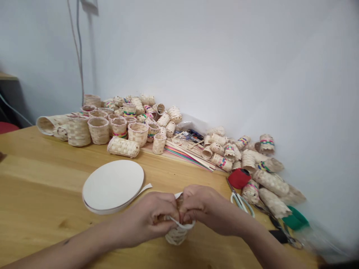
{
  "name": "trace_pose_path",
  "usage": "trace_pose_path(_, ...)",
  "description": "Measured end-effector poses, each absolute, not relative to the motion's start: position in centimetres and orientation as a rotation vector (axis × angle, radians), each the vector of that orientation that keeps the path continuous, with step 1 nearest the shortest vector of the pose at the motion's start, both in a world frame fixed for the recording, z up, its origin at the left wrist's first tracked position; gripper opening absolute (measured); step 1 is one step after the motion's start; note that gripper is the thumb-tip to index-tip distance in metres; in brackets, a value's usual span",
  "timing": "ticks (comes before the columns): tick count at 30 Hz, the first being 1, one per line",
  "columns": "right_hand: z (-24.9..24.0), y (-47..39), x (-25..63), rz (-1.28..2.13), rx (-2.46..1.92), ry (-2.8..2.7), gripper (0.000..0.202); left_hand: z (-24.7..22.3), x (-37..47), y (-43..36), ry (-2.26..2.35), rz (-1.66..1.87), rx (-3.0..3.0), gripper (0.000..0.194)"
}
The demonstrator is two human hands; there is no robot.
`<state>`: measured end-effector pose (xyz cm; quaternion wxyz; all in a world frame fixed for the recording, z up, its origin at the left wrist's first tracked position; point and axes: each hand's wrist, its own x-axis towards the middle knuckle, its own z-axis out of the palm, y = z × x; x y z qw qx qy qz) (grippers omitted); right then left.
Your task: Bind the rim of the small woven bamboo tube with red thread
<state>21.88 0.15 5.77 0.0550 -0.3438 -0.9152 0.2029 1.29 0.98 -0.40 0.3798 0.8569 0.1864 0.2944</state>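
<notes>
A small pale woven basket [176, 237] stands in front of me, with a white strip [186, 226] running along its rim. My left hand [157, 215] is closed in a pinch on the left side of that rim. From the right, my right hand [199, 205] pinches at the rim too, its fingertips meeting the left ones over the opening. Whether each pinch takes in strip, basket wall or both is hidden by the fingers. To the left lies a roll of white strip [113, 185], its loose end [146, 188] pointing toward my hands.
Woven baskets [98, 130] crowd the back left, and more [224, 149] lie piled at right. Thin coloured strips [190, 155] lie between them. White-handled scissors [242, 201], a red spool [239, 178], dark-handled scissors [280, 233] and a green roll [297, 218] are at right, along the wall.
</notes>
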Motion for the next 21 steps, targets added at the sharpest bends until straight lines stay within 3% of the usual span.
trace_pose_path(21,6.8,2.0,21.0,0.865,-1.157,-2.65,0.013,-1.5,1.0,2.7,0.492,0.775,2.007,0.013)
